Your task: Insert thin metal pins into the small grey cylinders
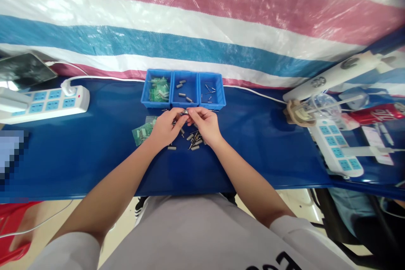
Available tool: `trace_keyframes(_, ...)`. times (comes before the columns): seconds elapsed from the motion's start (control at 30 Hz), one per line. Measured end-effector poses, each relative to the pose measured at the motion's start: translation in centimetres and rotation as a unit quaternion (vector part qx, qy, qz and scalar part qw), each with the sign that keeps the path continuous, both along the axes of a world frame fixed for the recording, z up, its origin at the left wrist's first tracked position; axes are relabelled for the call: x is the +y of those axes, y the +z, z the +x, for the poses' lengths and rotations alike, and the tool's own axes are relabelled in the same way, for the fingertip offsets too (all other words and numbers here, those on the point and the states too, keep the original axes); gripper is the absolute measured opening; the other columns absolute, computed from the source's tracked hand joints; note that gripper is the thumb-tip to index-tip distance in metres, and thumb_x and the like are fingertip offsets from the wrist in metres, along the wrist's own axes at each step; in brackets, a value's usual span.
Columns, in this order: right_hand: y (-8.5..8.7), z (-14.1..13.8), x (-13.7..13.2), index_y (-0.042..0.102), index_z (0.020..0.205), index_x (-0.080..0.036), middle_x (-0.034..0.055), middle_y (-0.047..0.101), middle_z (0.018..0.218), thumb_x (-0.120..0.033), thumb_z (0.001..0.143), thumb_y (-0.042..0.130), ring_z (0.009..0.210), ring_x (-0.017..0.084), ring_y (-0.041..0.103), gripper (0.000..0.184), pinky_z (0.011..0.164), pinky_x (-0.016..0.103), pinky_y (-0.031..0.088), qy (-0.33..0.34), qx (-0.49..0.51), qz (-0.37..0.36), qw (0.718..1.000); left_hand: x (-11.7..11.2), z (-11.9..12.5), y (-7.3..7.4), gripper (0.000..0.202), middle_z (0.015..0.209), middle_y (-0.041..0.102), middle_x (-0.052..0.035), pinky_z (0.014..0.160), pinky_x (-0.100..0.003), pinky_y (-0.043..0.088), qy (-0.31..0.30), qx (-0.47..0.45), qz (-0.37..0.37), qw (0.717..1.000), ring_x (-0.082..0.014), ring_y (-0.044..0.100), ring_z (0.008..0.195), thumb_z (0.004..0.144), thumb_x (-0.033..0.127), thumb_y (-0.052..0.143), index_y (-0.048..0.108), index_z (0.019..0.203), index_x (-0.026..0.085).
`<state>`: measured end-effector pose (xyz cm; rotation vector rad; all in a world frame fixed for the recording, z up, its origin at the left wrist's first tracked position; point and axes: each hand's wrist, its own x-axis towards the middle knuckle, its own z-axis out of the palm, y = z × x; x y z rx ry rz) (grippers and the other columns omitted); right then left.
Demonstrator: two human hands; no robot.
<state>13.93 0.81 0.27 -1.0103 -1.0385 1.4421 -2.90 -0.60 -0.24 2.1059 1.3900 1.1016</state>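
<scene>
Both hands' grip, left hand (164,128) and right hand (205,124), pinches one small metal cylinder (185,112) before three blue bins (183,104).

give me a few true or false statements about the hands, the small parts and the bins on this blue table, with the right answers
1. Both hands meet on one small metal part. True: the left hand and right hand pinch it between their fingertips.
2. The three blue bins stand side by side behind the hands. True.
3. The green pieces on the table lie by the right hand. False: they lie beside the left hand.
4. The loose metal parts sit inside a red tray. False: they lie bare on the blue table, under the hands.
5. A white power strip lies at the far left of the table. True.
</scene>
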Motion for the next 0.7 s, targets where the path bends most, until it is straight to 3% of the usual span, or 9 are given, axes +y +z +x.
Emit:
trace_keyframes(0.27,-0.21,0.11,0.07,0.072,0.078,-0.02,0.0009,0.072,0.071,-0.059,0.077,0.081,0.062,0.012,0.066,0.04,0.065,0.03,0.057,0.025,-0.005,-0.008,1.0,-0.22,0.25,0.24,0.02,0.072,0.066,0.0035,0.067,-0.022,0.048,0.03,-0.053,0.033,0.998,-0.0092,0.059,0.063,0.1,0.037,0.059,0.07,0.104,0.021)
trace_keyframes(0.4,0.06,0.29,-0.03,0.073,0.101,-0.022,-0.0005,0.074,0.076,-0.053,0.078,0.082,0.067,0.013,0.068,0.04,0.068,0.03,0.06,0.051,0.01,0.025,0.998,-0.27,0.31,0.26,0.015,0.068,0.063,0.0059,0.059,-0.018,0.044,0.041,-0.059,0.061,0.996,-0.0067,0.057,0.057,0.098,0.032,0.063,0.069,0.105,0.02)
trace_keyframes(0.5,0.17,0.24,-0.15,0.069,0.115,-0.024,-0.0019,0.074,0.078,-0.05,0.079,0.082,0.069,0.013,0.069,0.046,0.069,0.03,0.061,0.086,0.014,0.045,0.995,-0.25,0.31,0.23,0.014,0.074,0.068,0.0044,0.058,-0.017,0.046,0.033,-0.067,0.055,0.996,-0.0068,0.062,0.06,0.099,0.03,0.06,0.068,0.107,0.02)
trace_keyframes(0.6,-0.05,-0.02,-0.2,0.069,0.111,-0.023,-0.002,0.073,0.077,-0.049,0.079,0.083,0.068,0.012,0.07,0.043,0.068,0.029,0.061,0.087,0.027,0.043,0.995,-0.21,0.2,0.24,0.018,0.089,0.074,0.0008,0.066,-0.018,0.051,0.007,-0.075,0.037,0.996,-0.0082,0.068,0.069,0.102,0.029,0.055,0.068,0.11,0.02)
trace_keyframes(0.7,-0.26,-0.16,-0.16,0.067,0.102,-0.022,-0.0024,0.073,0.076,-0.048,0.077,0.084,0.069,0.012,0.07,0.039,0.068,0.028,0.06,0.057,0.036,0.029,0.997,-0.19,0.15,0.19,0.021,0.085,0.073,0.0008,0.066,-0.019,0.051,-0.013,-0.066,0.035,0.997,-0.0089,0.067,0.066,0.102,0.03,0.054,0.068,0.114,0.02)
